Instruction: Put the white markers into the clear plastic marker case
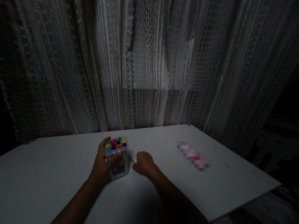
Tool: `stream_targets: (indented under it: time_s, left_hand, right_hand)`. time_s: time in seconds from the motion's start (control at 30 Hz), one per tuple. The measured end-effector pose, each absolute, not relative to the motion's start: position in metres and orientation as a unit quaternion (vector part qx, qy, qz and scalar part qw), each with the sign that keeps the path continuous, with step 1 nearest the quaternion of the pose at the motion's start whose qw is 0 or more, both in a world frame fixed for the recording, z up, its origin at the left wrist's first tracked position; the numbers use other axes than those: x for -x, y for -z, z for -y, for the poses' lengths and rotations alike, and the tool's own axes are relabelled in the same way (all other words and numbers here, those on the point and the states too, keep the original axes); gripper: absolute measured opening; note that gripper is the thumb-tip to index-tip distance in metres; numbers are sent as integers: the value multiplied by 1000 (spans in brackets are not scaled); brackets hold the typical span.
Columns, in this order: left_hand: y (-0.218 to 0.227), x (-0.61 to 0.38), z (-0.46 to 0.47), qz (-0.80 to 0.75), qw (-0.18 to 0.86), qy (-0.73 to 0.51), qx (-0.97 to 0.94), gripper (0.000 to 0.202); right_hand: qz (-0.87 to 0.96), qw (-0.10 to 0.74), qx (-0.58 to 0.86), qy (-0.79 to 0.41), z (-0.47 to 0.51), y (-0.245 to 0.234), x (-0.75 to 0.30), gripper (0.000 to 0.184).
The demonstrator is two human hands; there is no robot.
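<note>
The clear marker box point(121, 165) is clasped upright between the left hand's point(100, 165) parted thumb and fingers. Just right of it, a pale, slim stick point(134, 159) seems gripped by the right hand's point(145, 163) curled fingers, slanted boxward. Further right, a blurred strip point(192, 155) is backed by the counter's point(161, 137) edge.

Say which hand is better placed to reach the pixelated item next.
Likely the right hand: it is nearer the pixelated item, while the left hand grips the container of markers. What the right hand holds, if anything, is unclear.
</note>
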State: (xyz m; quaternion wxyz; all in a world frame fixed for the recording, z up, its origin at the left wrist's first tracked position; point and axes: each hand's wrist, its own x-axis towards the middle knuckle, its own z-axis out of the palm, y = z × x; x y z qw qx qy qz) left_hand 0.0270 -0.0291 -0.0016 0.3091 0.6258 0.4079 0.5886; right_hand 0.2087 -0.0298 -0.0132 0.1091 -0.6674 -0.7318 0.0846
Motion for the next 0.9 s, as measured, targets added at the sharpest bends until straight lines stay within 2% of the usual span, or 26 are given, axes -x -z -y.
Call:
stream_targets:
  time_s: [0.2,0.37,0.53,0.67,0.8,0.9]
  left_hand:
    - [2,-25,27,-408,303,-582,-634,74]
    - [1,-27,30,-412,290,-586,-635,72]
    - [1,-29,31,-412,300,-591,-625,72]
    - [0,-30,31,-408,319,-595,-614,72]
    - [-2,-32,34,-393,348,-594,-610,76]
    - [-4,-31,36,-383,367,-586,-613,76]
  right_hand:
    - [703,245,664,-65,31,2,-209,23]
    - [665,355,643,-132,29,-6,-206,24]
    - [643,480,565,-193,30,-17,-207,33]
    - [613,556,499,-258,35,-39,-212,28]
    - [617,595,460,-230,44,-74,-220,20]
    - [662,563,460,-181,50,-105,-227,19]
